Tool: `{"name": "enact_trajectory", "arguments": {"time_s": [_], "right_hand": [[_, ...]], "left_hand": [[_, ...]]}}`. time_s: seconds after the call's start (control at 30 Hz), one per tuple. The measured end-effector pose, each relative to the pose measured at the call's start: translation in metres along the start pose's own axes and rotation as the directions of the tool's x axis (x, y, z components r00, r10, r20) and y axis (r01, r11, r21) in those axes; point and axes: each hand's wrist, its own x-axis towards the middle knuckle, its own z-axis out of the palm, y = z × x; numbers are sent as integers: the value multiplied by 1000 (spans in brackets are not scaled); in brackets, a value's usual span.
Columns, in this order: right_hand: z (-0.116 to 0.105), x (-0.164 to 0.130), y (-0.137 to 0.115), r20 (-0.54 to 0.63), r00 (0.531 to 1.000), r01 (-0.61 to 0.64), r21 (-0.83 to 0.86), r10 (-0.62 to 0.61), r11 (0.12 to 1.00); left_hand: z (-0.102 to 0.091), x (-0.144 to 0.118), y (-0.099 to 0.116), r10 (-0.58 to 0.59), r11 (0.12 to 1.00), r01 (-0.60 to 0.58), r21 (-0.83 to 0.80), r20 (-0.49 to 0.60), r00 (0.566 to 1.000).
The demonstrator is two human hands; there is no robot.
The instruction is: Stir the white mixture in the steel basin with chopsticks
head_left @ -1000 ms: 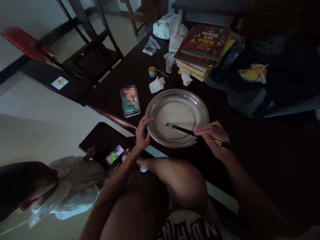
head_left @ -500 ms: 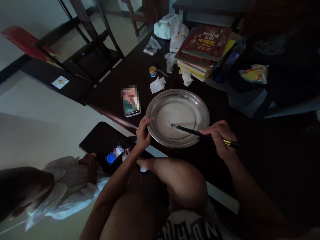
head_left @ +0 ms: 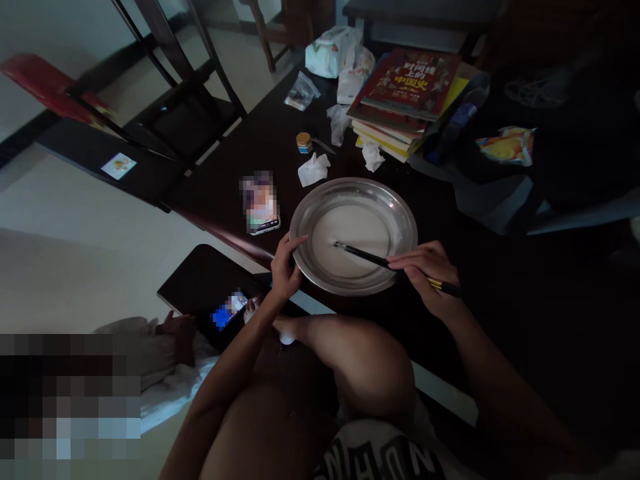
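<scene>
One other person's hands (head_left: 179, 328) are near the edge of a stool (head_left: 190, 273); a phone (head_left: 230, 311) lies on it. On the table (head_left: 220, 190), a second phone (head_left: 261, 200) lies left of the basin (head_left: 345, 287). Left hand (head_left: 287, 267) holds the basin's left rim, one finger over the edge. Jar (head_left: 304, 143) and tissue (head_left: 313, 171) lie beyond. The basin contains pale matter; the tip of a black stick (head_left: 365, 255) is at it, contact not determinable. Right hand (head_left: 427, 273) holds the stick, tilted, between thumb and fingers.
</scene>
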Motion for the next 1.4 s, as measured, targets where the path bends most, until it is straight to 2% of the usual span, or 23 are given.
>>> {"name": "enact_trajectory", "arguments": {"time_s": [0.17,0.33,0.5,0.63,0.8,0.97,1.13,1.3,1.4], "right_hand": [[-1,0,0,-88,996,-16,20,18,1000],[0,0,0,-13,1000,15,13,-15,1000],[-1,-1,1,-90,996,-20,38,24,999],[1,-1,1,-3,1000,14,26,-14,1000],[0,-1,2,-83,996,-30,21,32,999],[0,1,1,-2,1000,21,17,-21,1000],[-1,-2,3,-104,994,-19,23,21,1000],[1,0,2,-11,999,51,14,-51,999],[0,0,1,-36,998,51,-17,-52,999]], "left_hand": [[1,-1,0,-10,1000,10,-3,7,1000],[1,-1,-1,-20,1000,20,1,4,1000],[1,-1,0,2,1000,-2,2,8,1000],[1,0,0,-8,1000,8,10,3,1000],[1,0,0,24,1000,-24,-5,-7,1000],[1,0,-1,24,999,-25,-22,-6,1000],[1,-2,-2,1,1000,-1,-13,13,1000],[0,-1,-1,14,1000,-13,-7,6,1000],[0,-1,-1,11,1000,-10,-2,11,1000]]}}
